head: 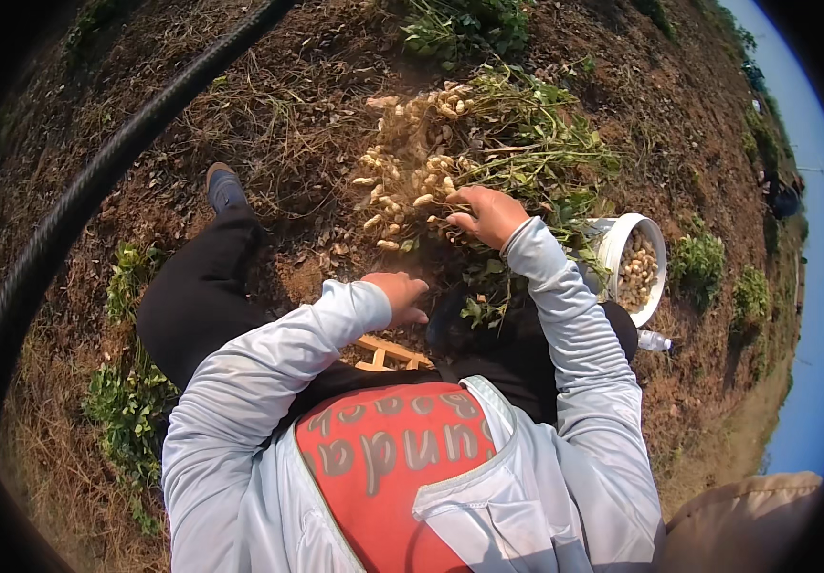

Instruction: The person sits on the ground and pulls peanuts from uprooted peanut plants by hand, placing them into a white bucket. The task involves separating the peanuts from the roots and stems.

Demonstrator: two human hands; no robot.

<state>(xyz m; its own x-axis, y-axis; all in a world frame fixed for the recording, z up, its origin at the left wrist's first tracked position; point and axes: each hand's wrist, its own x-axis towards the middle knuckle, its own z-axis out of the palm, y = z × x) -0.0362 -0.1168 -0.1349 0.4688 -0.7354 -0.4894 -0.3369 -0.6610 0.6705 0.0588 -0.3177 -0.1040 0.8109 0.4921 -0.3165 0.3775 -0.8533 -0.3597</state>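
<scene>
A heap of uprooted peanut plants (537, 143) lies on the soil before me, with leafy stems to the right. Clusters of pale unshelled peanuts (412, 188) hang from their roots on the left. My right hand (487, 215) is at the near side of the heap, its thumb and fingers closed around stems beside the pods. Nearer my body, my left hand (400, 295) hovers below the pods, thumb and fingers apart, with nothing visible in it. To the right, a white plastic bucket (609, 247) leans with its mouth turned outward, holding many peanuts (639, 268).
A clear plastic bottle (654, 341) lies by my right knee. Under me is part of a yellowish slatted seat or crate (390, 353). Green plants (129, 408) grow at left, others (698, 261) at right. A dark braided cord (118, 150) crosses the upper left.
</scene>
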